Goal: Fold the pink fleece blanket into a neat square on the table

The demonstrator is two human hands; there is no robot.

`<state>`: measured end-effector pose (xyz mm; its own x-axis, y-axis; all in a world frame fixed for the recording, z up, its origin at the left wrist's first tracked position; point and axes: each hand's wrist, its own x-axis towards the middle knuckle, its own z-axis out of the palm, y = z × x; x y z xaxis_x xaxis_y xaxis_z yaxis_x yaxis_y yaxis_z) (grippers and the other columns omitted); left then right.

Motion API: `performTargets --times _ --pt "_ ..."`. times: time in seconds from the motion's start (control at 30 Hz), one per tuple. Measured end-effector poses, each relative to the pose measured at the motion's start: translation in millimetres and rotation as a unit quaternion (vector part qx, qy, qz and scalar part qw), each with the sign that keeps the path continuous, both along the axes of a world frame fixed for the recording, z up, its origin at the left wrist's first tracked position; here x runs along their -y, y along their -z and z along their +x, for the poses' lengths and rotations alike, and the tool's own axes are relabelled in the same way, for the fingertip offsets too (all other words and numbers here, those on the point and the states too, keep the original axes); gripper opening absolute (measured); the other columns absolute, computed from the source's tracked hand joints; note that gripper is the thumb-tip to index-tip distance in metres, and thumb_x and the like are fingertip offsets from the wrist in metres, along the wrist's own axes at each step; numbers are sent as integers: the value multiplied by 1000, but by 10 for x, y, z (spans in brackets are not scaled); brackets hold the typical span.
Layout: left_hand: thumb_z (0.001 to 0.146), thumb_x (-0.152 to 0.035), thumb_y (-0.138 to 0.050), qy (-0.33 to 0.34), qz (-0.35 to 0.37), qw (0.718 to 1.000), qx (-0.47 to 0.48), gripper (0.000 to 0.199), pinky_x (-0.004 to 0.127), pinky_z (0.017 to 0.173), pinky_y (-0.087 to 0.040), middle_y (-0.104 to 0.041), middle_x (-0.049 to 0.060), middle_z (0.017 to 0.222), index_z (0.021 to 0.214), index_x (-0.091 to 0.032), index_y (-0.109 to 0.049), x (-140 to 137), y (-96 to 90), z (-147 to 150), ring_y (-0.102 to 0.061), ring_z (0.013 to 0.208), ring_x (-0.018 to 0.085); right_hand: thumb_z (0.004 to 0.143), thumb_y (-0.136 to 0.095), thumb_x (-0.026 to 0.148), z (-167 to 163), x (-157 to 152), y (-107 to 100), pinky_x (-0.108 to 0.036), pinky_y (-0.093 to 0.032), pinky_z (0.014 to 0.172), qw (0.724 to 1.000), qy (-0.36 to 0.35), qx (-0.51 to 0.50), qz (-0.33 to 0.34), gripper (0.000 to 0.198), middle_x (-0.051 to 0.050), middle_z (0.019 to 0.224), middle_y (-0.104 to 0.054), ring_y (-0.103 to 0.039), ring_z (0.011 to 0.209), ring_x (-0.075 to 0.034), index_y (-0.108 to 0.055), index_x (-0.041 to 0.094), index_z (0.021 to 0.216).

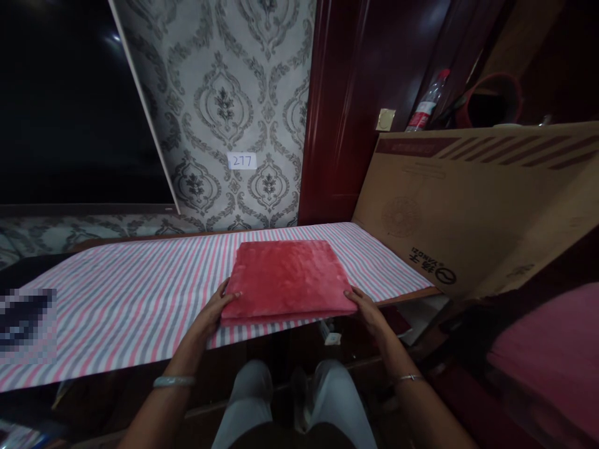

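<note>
A folded pink-red plush cloth, soft and slightly shiny, lies in a neat rectangle on a striped tablecloth. Its layers show along the near edge, which reaches to about the table's front. My left hand grips the near left side, thumb on top and the other fingers mostly hidden along the edge. At the near right corner, my right hand holds the same cloth, with the thumb over the top and the fingers partly out of sight beneath.
A large cardboard box stands to the right, with a plastic bottle behind its upper edge. A dark television screen is at the left. Patterned wallpaper with a "277" label rises behind the table. My knees are below its front edge.
</note>
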<state>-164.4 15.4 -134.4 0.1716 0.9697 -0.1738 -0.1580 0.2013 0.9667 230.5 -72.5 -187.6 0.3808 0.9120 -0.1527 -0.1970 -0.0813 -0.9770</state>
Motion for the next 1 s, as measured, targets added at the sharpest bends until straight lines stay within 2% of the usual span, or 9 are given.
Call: performTargets --times 0.17,0.27,0.37,0.43,0.5,0.6,0.7,0.83,1.0 --pt "69 -23 -81 4 0 1000 -1 86 32 76 -61 -68 16 124 146 -21 -42 1 -6 6 -73 96 28 61 -78 42 -8 -2 -5 -36 -56 74 1000 -4 -12 8 52 -8 105 -74 -70 90 -27 -67 19 107" --pt "71 -26 -81 -11 -6 1000 -22 91 33 78 -60 -59 19 137 150 -21 -36 4 -1 8 -70 103 29 60 -76 47 -15 -6 -7 -37 -55 75 1000 9 11 -5 55 -8 102 -75 -69 89 -27 -67 19 106" --pt "73 -36 -80 -42 6 996 -75 97 36 90 -57 -46 21 149 154 -21 -28 32 -2 1 -62 119 32 61 -74 53 -30 3 -11 -40 -53 86 995 30 95 18 53 -10 103 -74 -68 95 -30 -68 18 101" --pt "74 -43 -78 -49 66 987 -141 98 41 100 -51 -40 21 153 155 -21 -28 69 -13 -13 -53 130 35 64 -70 57 -49 26 -15 -42 -50 92 982 46 174 53 53 -11 106 -73 -66 99 -31 -69 17 100" --pt "70 -46 -80 -35 180 955 -233 98 47 111 -39 -36 19 156 152 -21 -34 117 -30 -34 -40 140 38 68 -65 59 -72 62 -21 -43 -48 95 964 63 246 75 54 -12 108 -72 -65 100 -31 -70 18 103" --pt "64 -44 -83 24 350 859 -372 94 53 119 -22 -29 17 160 147 -21 -44 179 -48 -70 -23 147 40 73 -62 56 -102 122 -38 -43 -46 96 941 75 320 78 51 -11 109 -72 -64 102 -31 -70 20 107" --pt "72 -33 -74 92 410 792 -442 73 54 118 -24 -32 16 159 141 -21 -52 186 -29 -99 -28 145 39 76 -58 54 -117 159 -54 -44 -44 99 924 84 367 65 52 -13 112 -71 -62 105 -33 -68 19 113" --pt "71 -15 -62 122 407 772 -472 66 51 115 -31 -38 14 156 136 -21 -57 137 32 -106 -36 141 35 78 -59 50 -131 188 -50 -47 -40 105 915 81 390 58 57 -12 123 -66 -58 115 -33 -62 20 126" --pt "67 -10 -61 103 423 775 -459 67 53 114 -33 -39 13 156 133 -21 -59 130 45 -85 -39 139 36 76 -64 47 -163 256 -10 -47 -33 113 910 49 394 122 69 -11 137 -58 -49 130 -32 -53 22 139"
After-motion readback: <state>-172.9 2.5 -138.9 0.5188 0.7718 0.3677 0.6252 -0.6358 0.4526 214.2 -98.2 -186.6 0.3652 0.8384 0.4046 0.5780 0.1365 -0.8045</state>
